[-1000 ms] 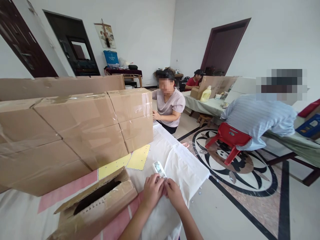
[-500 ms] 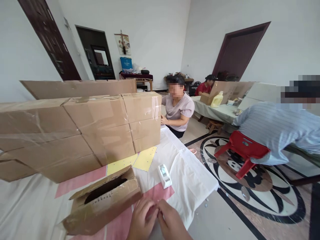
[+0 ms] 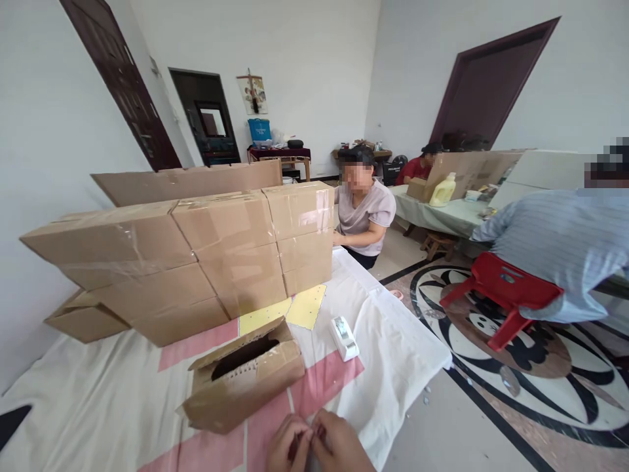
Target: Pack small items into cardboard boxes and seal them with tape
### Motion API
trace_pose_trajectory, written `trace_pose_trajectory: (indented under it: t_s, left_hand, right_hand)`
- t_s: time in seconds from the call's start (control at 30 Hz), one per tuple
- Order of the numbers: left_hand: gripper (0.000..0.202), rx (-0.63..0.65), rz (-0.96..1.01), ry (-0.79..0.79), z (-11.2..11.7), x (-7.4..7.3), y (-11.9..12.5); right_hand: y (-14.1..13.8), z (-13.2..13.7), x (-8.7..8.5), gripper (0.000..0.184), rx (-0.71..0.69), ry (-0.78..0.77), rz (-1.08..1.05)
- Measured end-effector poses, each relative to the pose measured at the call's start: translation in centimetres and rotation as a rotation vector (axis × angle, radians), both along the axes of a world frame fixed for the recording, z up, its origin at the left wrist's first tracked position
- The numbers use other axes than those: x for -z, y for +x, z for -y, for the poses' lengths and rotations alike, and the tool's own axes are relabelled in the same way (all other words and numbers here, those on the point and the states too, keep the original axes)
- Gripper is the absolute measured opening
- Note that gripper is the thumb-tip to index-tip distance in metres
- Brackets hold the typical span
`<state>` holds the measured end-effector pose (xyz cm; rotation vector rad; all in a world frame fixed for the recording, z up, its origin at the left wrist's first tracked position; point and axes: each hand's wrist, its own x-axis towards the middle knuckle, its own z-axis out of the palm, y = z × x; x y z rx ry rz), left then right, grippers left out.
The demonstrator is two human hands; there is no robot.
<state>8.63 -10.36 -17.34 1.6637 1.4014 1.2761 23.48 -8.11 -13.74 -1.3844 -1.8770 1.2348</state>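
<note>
At the bottom of the view my left hand (image 3: pixel 289 446) and my right hand (image 3: pixel 339 442) meet fingertip to fingertip above the table's near edge. Both are closed in a pinch, and whatever lies between the fingers is too small or too hidden to name. Just beyond them, to the left, a cardboard box (image 3: pixel 260 390) with a torn, open top lies on the cloth. A white tape dispenser (image 3: pixel 345 339) rests farther off, to the right of that box.
Taped cardboard boxes (image 3: pixel 236 252) are stacked along the table's far side. A patterned cloth (image 3: pixel 324 387) covers the table. A person (image 3: pixel 366 216) sits past the stack; another, in a striped shirt (image 3: pixel 555 242), sits at right on a red stool (image 3: pixel 511 288).
The camera view has turned to the left, so the boxes and the room appear farther right. My hands stay together in a pinch, slightly lower in the picture.
</note>
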Motion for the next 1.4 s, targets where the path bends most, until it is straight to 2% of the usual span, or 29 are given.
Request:
trace_pose_trajectory:
  t_s: [0.07,0.13,0.2,0.27,0.33,0.4,0.47,0.53,0.63,0.73,0.83,0.9,0.97,1.07,1.13,1.23,1.4]
  left_hand:
    - [0.035,0.018,-0.030,0.130,0.5,-1.4,-0.4]
    - [0.030,-0.039,-0.033,0.234,0.9,-3.4,-1.1]
    - [0.026,-0.234,0.008,0.319,1.1,-5.8,-2.5]
    - [0.019,-0.475,0.050,0.414,1.1,-8.6,-4.7]
    - [0.012,-0.579,0.043,0.480,0.8,-11.2,-7.5]
    - [0.010,-0.557,-0.021,0.465,0.4,-13.5,-10.1]
    - [0.013,-0.486,-0.120,0.361,-0.2,-15.2,-12.1]
    - [0.020,-0.407,-0.210,0.246,-1.1,-16.2,-13.1]
    - [0.027,-0.298,-0.286,0.166,-2.9,-16.5,-13.3]
    - [0.031,-0.220,-0.339,0.095,-4.7,-16.1,-12.8]
    - [0.035,-0.169,-0.370,0.024,-6.4,-15.8,-12.5]
    - [0.037,-0.157,-0.361,-0.060,-7.4,-16.0,-12.4]
    - [0.038,-0.145,-0.333,-0.187,-8.4,-16.3,-12.5]
    - [0.038,-0.062,-0.298,-0.319,-9.5,-17.1,-12.6]
    - [0.035,-0.009,-0.295,-0.352,-10.1,-17.4,-12.8]
    - [0.031,0.029,-0.286,-0.385,-10.7,-17.1,-12.9]
    - [0.034,0.006,-0.238,-0.388,-11.0,-14.9,-13.2]
  right_hand:
    - [0.0,0.5,-0.8,0.016,-0.018,-0.074,-0.189]
    - [0.1,0.7,-1.6,0.018,-0.078,-0.094,-0.201]
    - [0.4,0.2,-2.5,0.017,-0.133,-0.013,-0.041]
    - [0.5,-1.0,-3.6,0.016,-0.132,0.142,0.074]
    - [0.3,-2.8,-5.3,0.018,-0.062,0.334,0.074]
    - [-0.6,-5.0,-7.4,0.034,-0.023,0.521,0.085]
    - [-2.1,-7.3,-9.6,0.053,-0.090,0.638,0.175]
    - [-3.8,-9.3,-11.2,0.057,-0.189,0.670,0.270]
    - [-6.0,-11.2,-11.8,0.050,-0.203,0.641,0.330]
    - [-7.0,-11.8,-10.9,0.042,-0.133,0.581,0.268]
    - [-7.0,-11.6,-9.6,0.037,-0.086,0.474,0.099]
    - [-7.0,-11.6,-8.7,0.041,-0.078,0.388,-0.022]
    - [-7.1,-11.9,-7.9,0.055,-0.077,0.310,-0.118]
    - [-7.4,-12.5,-7.2,0.069,-0.056,0.218,-0.217]
    - [-7.5,-12.6,-7.5,0.068,-0.045,0.183,-0.222]
    - [-7.4,-12.5,-8.8,0.059,-0.060,0.197,-0.089]
    - [-7.1,-12.9,-11.2,0.058,-0.115,0.217,0.149]
